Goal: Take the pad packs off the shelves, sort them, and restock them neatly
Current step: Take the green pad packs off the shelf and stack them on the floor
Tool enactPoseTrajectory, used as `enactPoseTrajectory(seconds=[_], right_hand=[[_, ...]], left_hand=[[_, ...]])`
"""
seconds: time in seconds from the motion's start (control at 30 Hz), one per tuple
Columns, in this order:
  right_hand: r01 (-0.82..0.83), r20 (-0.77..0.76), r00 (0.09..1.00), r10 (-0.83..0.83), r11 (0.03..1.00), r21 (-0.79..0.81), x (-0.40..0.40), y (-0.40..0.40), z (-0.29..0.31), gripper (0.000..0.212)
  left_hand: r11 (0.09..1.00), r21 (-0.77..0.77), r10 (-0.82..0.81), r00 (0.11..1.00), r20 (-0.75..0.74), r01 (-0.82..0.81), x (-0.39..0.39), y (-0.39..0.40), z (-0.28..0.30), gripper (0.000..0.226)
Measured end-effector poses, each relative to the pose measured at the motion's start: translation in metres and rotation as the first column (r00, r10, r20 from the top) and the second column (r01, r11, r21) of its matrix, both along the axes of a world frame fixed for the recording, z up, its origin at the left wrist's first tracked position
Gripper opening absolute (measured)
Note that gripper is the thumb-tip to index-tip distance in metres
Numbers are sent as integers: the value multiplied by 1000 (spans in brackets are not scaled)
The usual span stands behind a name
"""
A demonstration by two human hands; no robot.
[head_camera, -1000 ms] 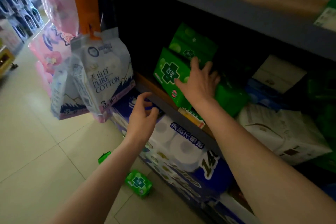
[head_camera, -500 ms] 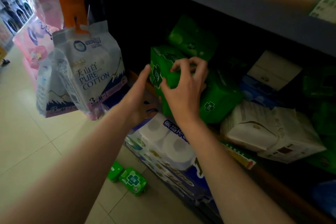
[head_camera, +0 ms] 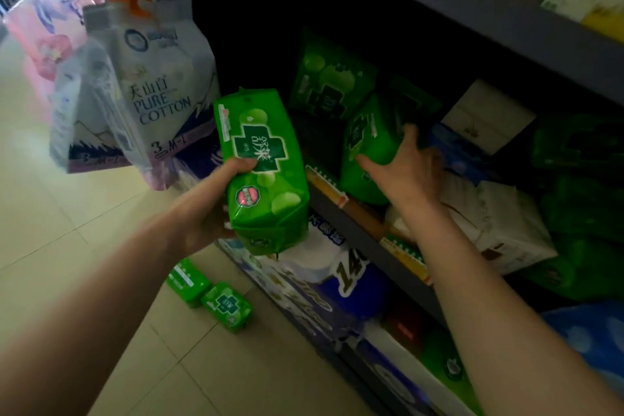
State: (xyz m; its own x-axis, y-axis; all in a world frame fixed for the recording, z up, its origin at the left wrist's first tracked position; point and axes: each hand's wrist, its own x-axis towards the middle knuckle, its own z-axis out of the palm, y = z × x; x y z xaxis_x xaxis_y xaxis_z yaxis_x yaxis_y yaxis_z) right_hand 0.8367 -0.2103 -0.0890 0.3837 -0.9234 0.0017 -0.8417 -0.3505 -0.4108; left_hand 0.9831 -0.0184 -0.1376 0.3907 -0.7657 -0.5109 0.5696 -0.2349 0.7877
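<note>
2 green packs gripped: left hand (head_camera: 206, 213) fingers hidden behind held pack (head_camera: 263, 172); right hand (head_camera: 407, 169) fingers clamp shadowed shelf pack (head_camera: 368, 149).

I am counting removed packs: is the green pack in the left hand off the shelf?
Off: left hand holds green pack before the shelf.

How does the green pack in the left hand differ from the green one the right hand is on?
The bright green plastic pad pack is off the shelf, gripped by the left hand out over the aisle; the shadowed green pad pack sits on the shelf under the right hand. The first shows its whole printed face, well lit; the second is dim and partly covered. Both bear a dark green cross logo.
</note>
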Motion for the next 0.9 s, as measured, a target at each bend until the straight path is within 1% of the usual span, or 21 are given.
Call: enactPoseTrajectory(seconds=[0.03,0.07,0.13,0.17,0.2,0.27,0.33,0.37,0.43,0.5,0.57,0.63,0.67,0.73,0.83,0.9], right_hand=[[12,39,999,-9,998,-56,1,5,1,80],[25,96,995,-15,994,-110,-1,15,4,73],[30,212,977,5,987,-158,-16,44,9,60],[6,262,964,39,986,-167,-28,61,9,55],[-46,316,943,103,982,-182,-40,80,9,51],[-193,421,864,278,953,-233,-55,114,10,47],[-325,448,793,413,909,-262,-58,135,6,48],[-381,449,770,453,891,-246,-55,142,2,49],[-482,423,749,510,857,-180,-48,156,-13,49],[-586,339,745,574,807,-78,-36,173,-40,50],[-638,292,749,595,767,74,-24,191,-77,49],[-636,245,770,590,743,208,-15,207,-120,50],[-617,213,787,579,742,262,-10,212,-143,49],[-562,169,824,541,741,368,-2,221,-186,46],[-470,179,874,451,697,542,13,229,-248,43],[-435,181,890,419,659,614,28,233,-287,43]], left_hand=[[1000,-22,0,999,-34,-1,-5,8,-4,57],[999,-48,0,997,-74,-3,-11,17,-8,63],[997,-72,15,988,-152,-26,-20,39,-21,86],[997,-62,27,983,-182,-39,-23,50,-30,92],[998,-40,42,979,-201,-51,-25,61,-38,95],[997,5,72,970,-232,-72,-27,84,-51,99],[992,56,123,956,-266,-112,-27,112,-65,97],[988,97,142,951,-276,-119,-27,128,-73,95],[973,203,163,948,-273,-109,-26,164,-91,95],[932,351,184,954,-235,-93,-24,200,-111,93],[852,505,248,955,-161,-137,-19,232,-132,77],[775,591,336,938,-82,-225,-13,255,-151,51],[749,608,370,928,-54,-263,-10,264,-161,43],[727,614,412,911,-29,-309,-3,273,-183,38],[702,598,479,878,4,-386,8,275,-218,35],[695,573,521,853,15,-434,15,269,-244,38]])
